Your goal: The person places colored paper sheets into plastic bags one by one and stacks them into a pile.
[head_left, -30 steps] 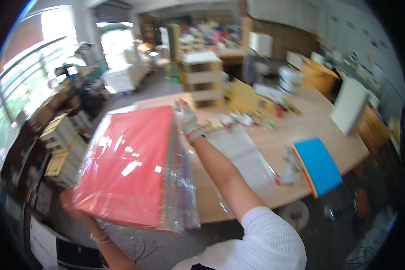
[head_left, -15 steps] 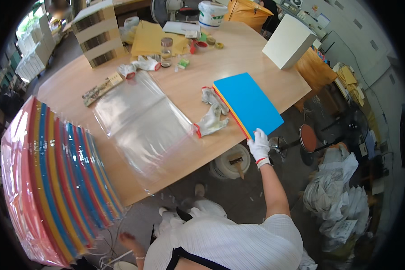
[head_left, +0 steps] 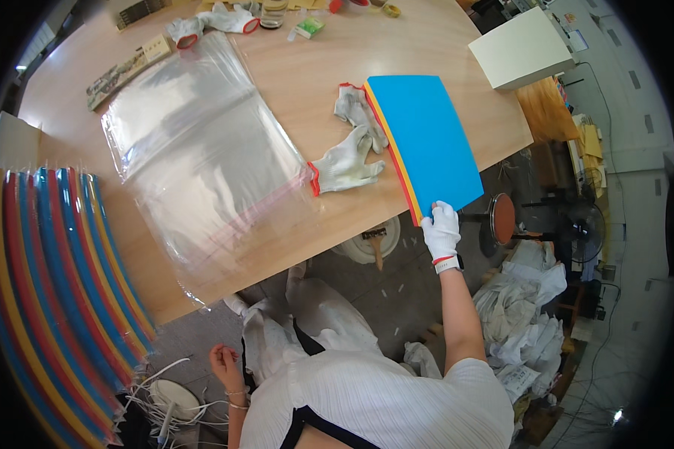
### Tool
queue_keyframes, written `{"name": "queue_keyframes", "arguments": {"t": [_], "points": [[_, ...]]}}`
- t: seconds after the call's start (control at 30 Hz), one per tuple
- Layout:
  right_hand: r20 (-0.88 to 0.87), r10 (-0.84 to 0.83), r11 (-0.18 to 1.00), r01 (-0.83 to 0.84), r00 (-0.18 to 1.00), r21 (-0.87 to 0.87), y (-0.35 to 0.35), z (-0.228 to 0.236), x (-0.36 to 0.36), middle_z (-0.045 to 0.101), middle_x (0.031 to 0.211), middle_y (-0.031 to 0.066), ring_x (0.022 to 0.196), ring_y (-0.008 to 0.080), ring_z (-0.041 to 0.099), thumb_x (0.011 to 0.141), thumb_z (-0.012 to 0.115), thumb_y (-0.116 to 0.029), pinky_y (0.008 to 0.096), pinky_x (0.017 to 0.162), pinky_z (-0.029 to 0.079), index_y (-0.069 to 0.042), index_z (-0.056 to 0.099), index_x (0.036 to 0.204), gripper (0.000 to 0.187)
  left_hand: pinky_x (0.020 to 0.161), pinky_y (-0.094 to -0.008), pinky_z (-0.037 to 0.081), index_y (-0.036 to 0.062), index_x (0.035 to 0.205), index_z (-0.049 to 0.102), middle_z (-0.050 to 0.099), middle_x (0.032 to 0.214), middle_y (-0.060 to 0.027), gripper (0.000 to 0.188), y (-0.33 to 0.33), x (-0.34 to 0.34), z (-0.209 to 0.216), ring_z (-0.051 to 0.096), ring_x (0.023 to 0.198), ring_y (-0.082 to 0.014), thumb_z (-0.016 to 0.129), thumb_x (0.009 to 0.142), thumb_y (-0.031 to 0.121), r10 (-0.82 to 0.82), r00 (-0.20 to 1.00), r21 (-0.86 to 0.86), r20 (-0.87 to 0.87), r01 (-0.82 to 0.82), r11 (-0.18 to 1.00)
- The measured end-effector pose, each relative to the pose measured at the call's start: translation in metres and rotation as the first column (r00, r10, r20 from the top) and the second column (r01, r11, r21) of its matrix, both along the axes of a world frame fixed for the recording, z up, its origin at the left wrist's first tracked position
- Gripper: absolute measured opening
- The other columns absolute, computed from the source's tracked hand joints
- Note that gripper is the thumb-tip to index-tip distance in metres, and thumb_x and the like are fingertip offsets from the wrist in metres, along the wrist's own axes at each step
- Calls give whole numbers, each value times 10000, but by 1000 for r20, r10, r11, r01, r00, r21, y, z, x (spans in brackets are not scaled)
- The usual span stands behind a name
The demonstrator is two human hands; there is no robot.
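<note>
My right hand (head_left: 442, 229), in a white glove with a red cuff edge, is closed on the near corner of a stack of coloured card sheets (head_left: 427, 142). The top sheet is blue, with yellow and red ones showing along the left side. The stack lies at the table's right part. My bare left hand (head_left: 224, 365) hangs low beside my body, its fingers loosely bent and nothing visible in them. Left of the stack lie work gloves (head_left: 348, 165), greyish white with red cuffs. Further left is a pile of clear plastic bags (head_left: 202, 142).
At the left rises a tall stack of wrapped coloured card (head_left: 60, 262). A white box (head_left: 522, 49) stands at the table's far right corner. Below the near edge are a bucket with a brush (head_left: 376, 243), a round stool (head_left: 503, 219) and white sacks (head_left: 520, 299). Cables (head_left: 168, 400) lie lower left.
The view has tipped downward, so the far table objects have shifted up. My right hand stays at the stack's corner. My left hand has come further into view beside my body.
</note>
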State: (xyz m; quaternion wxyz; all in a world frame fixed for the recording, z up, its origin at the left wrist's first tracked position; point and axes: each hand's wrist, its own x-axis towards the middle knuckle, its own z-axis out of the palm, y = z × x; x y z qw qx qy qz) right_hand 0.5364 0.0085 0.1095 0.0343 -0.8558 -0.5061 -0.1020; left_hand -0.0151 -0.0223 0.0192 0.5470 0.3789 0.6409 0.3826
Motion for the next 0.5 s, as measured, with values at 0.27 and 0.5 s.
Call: {"name": "queue_keyframes", "arguments": {"t": [0.27, 0.5], "points": [[-90, -48, 998, 44, 995, -46, 4, 5, 5, 548, 1060, 159, 972, 324, 511, 702, 588, -113, 388, 831, 431, 18, 606, 896, 235, 591, -215, 414, 31, 1000, 501, 547, 763, -34, 129, 2, 3, -11, 489, 640, -87, 491, 902, 113, 39, 999, -88, 26, -36, 995], [-119, -57, 998, 53, 991, -42, 4, 6, 5, 547, 1062, 155, 976, 317, 512, 709, 605, -132, 375, 829, 432, 16, 607, 907, 248, 590, -211, 409, 30, 995, 498, 541, 769, -32, 118, -4, -6, -13, 479, 641, -84, 486, 902, 101, 63, 997, -124, 48, -57, 991]]}}
